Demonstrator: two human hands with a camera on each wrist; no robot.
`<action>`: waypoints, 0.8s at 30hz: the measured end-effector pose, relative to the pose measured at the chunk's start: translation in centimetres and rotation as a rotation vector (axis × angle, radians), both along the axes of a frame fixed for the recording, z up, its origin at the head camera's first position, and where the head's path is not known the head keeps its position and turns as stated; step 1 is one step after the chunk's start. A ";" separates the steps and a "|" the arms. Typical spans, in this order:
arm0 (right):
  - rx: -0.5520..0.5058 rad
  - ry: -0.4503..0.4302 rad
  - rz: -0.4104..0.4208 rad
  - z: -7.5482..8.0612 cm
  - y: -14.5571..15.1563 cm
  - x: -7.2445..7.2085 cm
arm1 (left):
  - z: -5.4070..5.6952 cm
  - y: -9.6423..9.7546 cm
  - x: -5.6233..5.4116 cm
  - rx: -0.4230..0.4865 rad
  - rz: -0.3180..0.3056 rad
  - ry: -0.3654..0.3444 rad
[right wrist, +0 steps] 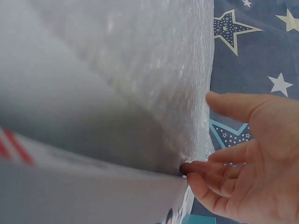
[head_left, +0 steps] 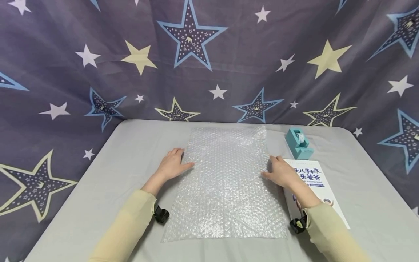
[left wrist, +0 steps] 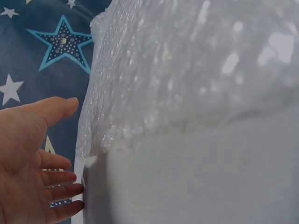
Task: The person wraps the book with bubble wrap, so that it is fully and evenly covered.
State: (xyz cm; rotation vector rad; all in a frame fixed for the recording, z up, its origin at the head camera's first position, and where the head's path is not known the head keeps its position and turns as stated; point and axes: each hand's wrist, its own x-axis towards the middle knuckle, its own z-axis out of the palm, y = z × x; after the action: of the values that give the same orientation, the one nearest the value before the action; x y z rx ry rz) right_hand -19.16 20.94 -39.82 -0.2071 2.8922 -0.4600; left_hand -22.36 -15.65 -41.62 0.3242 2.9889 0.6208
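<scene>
A sheet of clear bubble wrap [head_left: 229, 185] lies flat on the grey-covered table, its long sides running away from me. At its left edge is my left hand [head_left: 172, 163], thumb spread over the margin and fingers loosely extended. Opposite, my right hand [head_left: 282, 172] is at the right edge, with its thumb apart from the fingers and nothing pinched between them. In the left wrist view, the left fingers [left wrist: 60, 177] lie beside the near corner of the wrap. The right wrist view has the right fingertips [right wrist: 187, 168] right by the wrap's edge.
Partly under my right forearm lies a white book [head_left: 330, 198] with blue lettering. Behind it stands a teal tape dispenser [head_left: 299, 145] holding a roll of tape. A dark star-patterned curtain [head_left: 229, 47] hangs behind the grey table [head_left: 144, 138].
</scene>
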 end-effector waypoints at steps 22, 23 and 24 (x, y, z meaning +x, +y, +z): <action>0.005 0.080 0.037 -0.5 -0.4 0.0 | -0.3 0.3 0.2 -0.066 -0.016 -0.049; -0.002 0.079 0.035 -0.6 -0.4 -0.1 | -0.3 0.3 0.2 -0.062 -0.017 -0.049; -0.007 0.076 0.031 -0.5 -0.5 -0.1 | -0.2 0.3 0.2 -0.058 -0.017 -0.049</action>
State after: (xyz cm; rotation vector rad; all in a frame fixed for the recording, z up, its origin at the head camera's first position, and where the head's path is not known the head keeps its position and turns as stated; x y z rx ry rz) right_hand -19.31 20.44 -40.36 -0.2759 2.9568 -0.4660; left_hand -22.15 -15.32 -41.85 0.3259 2.9472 0.5319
